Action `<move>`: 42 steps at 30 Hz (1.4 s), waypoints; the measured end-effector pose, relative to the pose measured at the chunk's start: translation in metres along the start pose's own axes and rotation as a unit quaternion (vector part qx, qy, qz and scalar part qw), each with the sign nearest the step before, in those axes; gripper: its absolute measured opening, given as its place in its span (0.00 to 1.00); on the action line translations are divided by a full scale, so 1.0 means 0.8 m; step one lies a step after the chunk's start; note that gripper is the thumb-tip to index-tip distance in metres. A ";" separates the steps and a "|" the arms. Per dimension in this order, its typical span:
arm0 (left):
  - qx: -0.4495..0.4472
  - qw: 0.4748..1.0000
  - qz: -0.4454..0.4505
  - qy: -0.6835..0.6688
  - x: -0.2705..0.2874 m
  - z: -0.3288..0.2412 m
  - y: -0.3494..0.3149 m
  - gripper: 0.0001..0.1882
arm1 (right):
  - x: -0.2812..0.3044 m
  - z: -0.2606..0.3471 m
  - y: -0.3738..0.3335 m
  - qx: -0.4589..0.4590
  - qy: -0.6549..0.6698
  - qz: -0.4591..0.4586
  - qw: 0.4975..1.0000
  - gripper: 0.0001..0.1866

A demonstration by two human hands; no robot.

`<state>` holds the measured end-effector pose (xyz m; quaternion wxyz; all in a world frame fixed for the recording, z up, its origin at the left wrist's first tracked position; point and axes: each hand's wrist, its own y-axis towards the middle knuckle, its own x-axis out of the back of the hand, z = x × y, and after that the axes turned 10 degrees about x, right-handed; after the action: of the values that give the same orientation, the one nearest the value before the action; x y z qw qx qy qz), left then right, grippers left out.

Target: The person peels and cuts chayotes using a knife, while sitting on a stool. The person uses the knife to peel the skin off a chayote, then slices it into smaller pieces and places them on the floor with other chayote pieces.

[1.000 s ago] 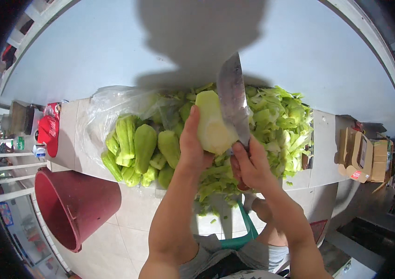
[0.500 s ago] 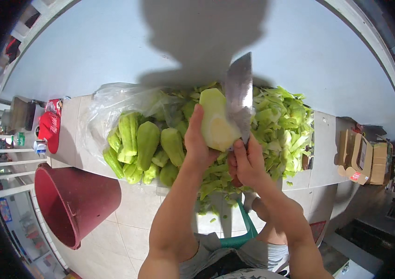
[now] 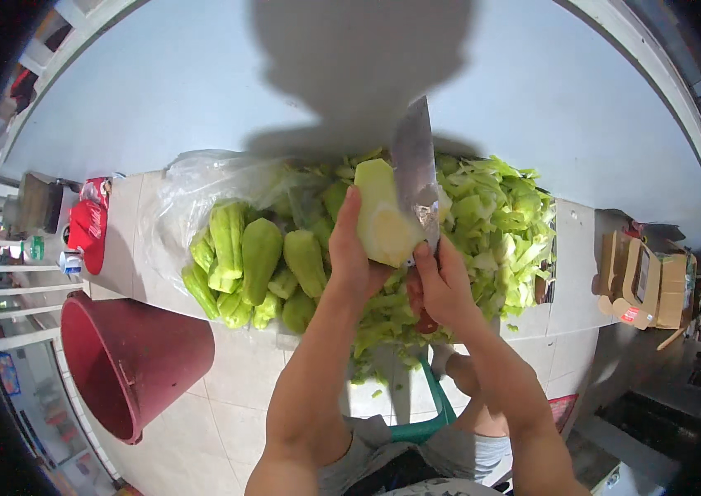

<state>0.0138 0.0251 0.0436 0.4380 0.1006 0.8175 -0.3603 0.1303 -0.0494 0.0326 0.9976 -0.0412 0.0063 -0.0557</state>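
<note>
Counting one left hand (image 3: 354, 252), one right hand (image 3: 443, 285), one knife (image 3: 414, 161) and one peeled vegetable (image 3: 383, 211). Adding at least eight unpeeled green vegetables (image 3: 260, 258), overlapping, plus green peelings (image 3: 499, 223) too many to number. Also showing one clear plastic bag (image 3: 173, 215), one maroon bucket (image 3: 164, 347), one green stool (image 3: 441, 401) and at least one cardboard box (image 3: 624, 269).

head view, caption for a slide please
Left hand holds a peeled pale-green oblong vegetable; right hand grips a wide grey metal knife.

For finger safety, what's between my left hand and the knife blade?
In the head view, a peeled pale-green vegetable separates your left hand from the blade.
</note>
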 end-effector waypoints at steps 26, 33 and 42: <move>-0.063 0.998 -0.007 -0.009 0.018 -0.028 0.005 0.27 | -0.009 0.002 -0.011 -0.014 -0.114 0.033 0.993 0.18; -0.056 0.998 -0.024 0.015 0.010 -0.032 -0.003 0.29 | -0.010 0.003 -0.008 0.001 -0.118 0.035 0.992 0.19; -0.021 0.999 0.030 0.005 0.007 -0.017 0.001 0.28 | 0.000 0.010 0.011 0.016 -0.101 0.023 0.994 0.17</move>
<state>0.0022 0.0337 0.0433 0.4463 0.1180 0.8236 -0.3295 0.1316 -0.0401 0.0399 0.9946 -0.0304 -0.0948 -0.0282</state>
